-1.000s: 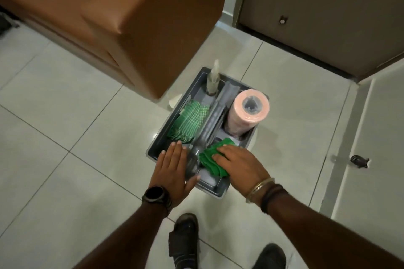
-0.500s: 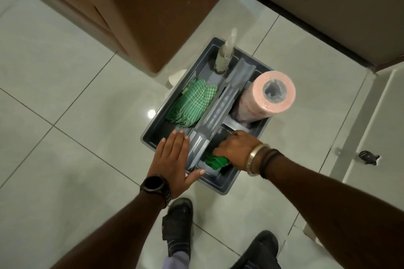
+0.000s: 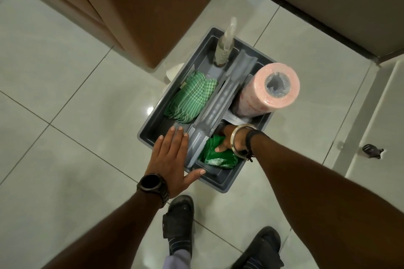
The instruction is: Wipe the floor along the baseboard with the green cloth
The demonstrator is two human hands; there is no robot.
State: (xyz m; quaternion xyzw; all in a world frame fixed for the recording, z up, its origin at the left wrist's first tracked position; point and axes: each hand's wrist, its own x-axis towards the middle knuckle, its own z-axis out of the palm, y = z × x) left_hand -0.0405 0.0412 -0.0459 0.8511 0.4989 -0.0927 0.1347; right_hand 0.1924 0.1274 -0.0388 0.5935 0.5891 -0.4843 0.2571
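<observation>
A grey caddy [image 3: 219, 188] stands on the pale tiled floor in front of me. The green cloth [image 3: 215, 156] lies bunched in its near right compartment. My right hand [image 3: 227, 141] reaches down into that compartment, fingers curled into the cloth, thumb pressing on top. My left hand [image 3: 172, 157] rests flat and open on the caddy's near left rim, fingers spread, thumb along the front edge. A black watch sits on the left wrist, a metal bangle and dark bands on the right.
The caddy also holds a checked green cloth [image 3: 192, 98], a spray bottle [image 3: 224, 48] and a pink roll [image 3: 269, 91]. A brown cabinet [image 3: 135, 6] overhangs at top left. A grey door [image 3: 341, 0] is at top right, a floor door stop [image 3: 371, 150] at right. My sandalled feet are below.
My right hand has pushed deeper into the near right compartment and closed on the green cloth. The left hand stays on the caddy's rim. The view has moved closer.
</observation>
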